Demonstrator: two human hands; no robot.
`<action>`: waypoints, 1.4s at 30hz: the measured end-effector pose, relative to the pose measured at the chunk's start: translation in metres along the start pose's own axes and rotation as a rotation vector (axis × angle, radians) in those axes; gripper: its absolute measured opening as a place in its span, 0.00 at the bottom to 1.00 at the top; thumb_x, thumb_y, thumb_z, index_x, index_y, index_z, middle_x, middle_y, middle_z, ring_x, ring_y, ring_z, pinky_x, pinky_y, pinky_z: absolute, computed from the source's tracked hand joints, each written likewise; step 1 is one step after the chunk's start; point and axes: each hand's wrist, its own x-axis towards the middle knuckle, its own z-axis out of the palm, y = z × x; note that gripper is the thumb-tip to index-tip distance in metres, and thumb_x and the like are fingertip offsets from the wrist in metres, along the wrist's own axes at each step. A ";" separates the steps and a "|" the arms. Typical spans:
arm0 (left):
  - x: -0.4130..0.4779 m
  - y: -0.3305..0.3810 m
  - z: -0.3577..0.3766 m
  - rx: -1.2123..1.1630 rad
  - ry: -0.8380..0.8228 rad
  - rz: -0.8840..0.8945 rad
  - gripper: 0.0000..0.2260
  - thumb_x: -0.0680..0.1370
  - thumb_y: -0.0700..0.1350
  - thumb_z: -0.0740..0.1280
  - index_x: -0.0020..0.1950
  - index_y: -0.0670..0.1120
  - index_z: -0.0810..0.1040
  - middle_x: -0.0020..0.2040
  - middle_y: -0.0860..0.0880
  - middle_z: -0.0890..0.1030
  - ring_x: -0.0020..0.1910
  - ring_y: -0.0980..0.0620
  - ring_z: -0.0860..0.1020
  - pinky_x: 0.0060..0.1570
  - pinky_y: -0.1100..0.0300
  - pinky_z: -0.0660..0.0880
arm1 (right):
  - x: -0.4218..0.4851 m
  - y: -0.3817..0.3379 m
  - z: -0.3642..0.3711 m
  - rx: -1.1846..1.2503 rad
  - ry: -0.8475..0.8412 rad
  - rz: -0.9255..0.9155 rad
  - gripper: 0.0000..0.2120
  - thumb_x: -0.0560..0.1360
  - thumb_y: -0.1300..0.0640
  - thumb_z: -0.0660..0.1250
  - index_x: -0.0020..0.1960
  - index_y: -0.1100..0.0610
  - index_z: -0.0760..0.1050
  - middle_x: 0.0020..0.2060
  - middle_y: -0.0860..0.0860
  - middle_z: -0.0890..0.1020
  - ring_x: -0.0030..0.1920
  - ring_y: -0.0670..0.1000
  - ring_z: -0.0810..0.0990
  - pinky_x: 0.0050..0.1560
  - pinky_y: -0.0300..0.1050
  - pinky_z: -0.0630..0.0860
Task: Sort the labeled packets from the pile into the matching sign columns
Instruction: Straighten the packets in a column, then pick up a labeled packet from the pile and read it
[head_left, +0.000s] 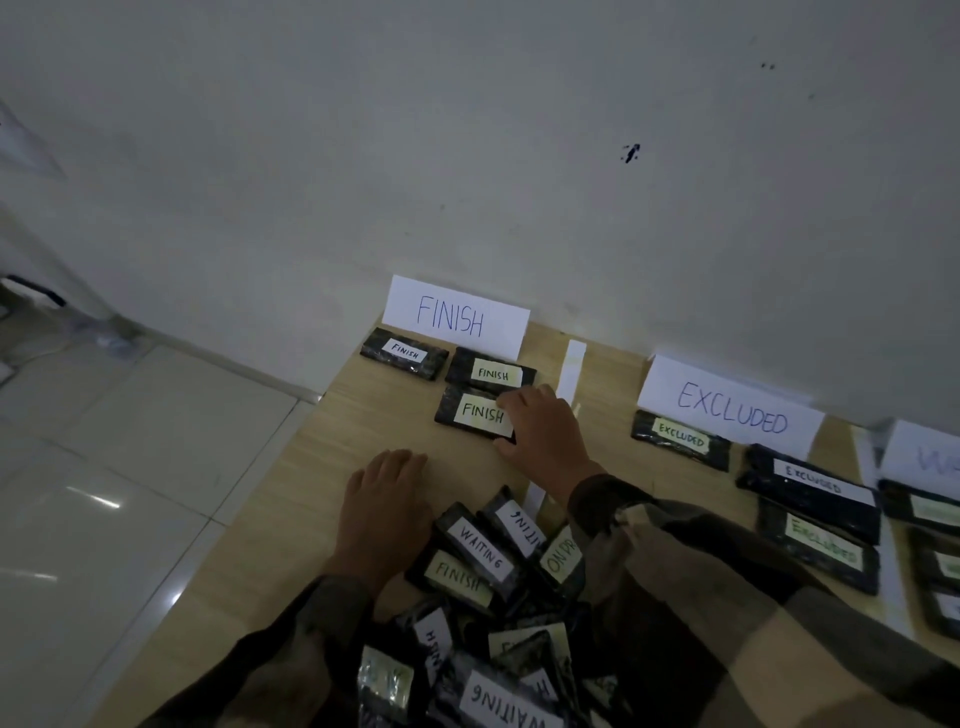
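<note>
Plain indoor room, dimly lit, set up as a makeshift sorting station; whether home or office cannot be told. Bare white plastered wall (467, 130), scuffed and spotted with dark marks. Glossy pale floor tiles (130, 467), low skirting (234, 358) along the wall foot. Light wood-grain tabletop (374, 415) set against the wall. Handwritten paper FINISH sign (457, 317) and EXCLUDED sign (727, 408) propped at its back edge; white paper strip (571, 369) dividing columns. Dark packets (493, 649) with hand-lettered labels, in rows and one heap.
</note>
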 end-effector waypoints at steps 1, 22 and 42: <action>0.000 -0.001 0.001 0.007 0.002 0.000 0.25 0.77 0.49 0.60 0.73 0.49 0.60 0.73 0.49 0.63 0.73 0.49 0.58 0.71 0.50 0.57 | 0.000 0.001 0.002 0.013 0.007 0.002 0.23 0.72 0.51 0.67 0.65 0.56 0.69 0.60 0.54 0.74 0.59 0.56 0.69 0.54 0.50 0.69; -0.049 0.027 -0.008 -0.139 0.107 0.051 0.22 0.76 0.47 0.65 0.69 0.45 0.69 0.68 0.45 0.71 0.67 0.45 0.68 0.63 0.48 0.67 | -0.092 -0.019 -0.022 -0.097 -0.279 0.076 0.21 0.73 0.35 0.60 0.50 0.52 0.77 0.44 0.50 0.81 0.50 0.56 0.75 0.62 0.56 0.57; -0.087 0.048 -0.030 -0.510 0.079 -0.137 0.10 0.78 0.49 0.63 0.58 0.49 0.74 0.51 0.47 0.81 0.49 0.46 0.79 0.51 0.49 0.76 | -0.145 -0.040 -0.042 0.521 -0.180 0.028 0.25 0.67 0.54 0.74 0.63 0.51 0.72 0.56 0.51 0.76 0.55 0.50 0.75 0.53 0.48 0.75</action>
